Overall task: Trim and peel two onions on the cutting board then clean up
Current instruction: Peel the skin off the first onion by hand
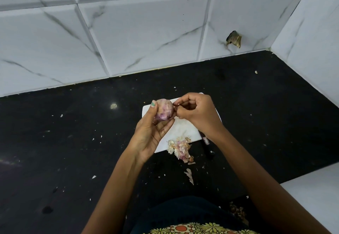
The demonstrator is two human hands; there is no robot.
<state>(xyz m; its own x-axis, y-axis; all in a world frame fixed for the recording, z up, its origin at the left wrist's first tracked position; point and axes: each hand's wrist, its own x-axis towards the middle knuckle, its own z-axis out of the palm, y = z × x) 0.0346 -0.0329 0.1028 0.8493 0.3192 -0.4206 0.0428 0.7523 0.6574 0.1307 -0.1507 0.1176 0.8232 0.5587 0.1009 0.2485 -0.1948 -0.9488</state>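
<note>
My left hand holds a pale purple onion above the white cutting board, fingers curled round it. My right hand is at the onion's right side, its fingertips pinching a bit of skin there. A heap of peeled onion skins lies at the board's near edge and spills onto the black counter. A dark-handled knife lies at the board's right side, mostly hidden under my right forearm. Only one onion is in sight.
Small skin scraps, such as one near the front, are scattered over the counter. White marble-look tiles form the back and right walls. A white ledge sits at the lower right.
</note>
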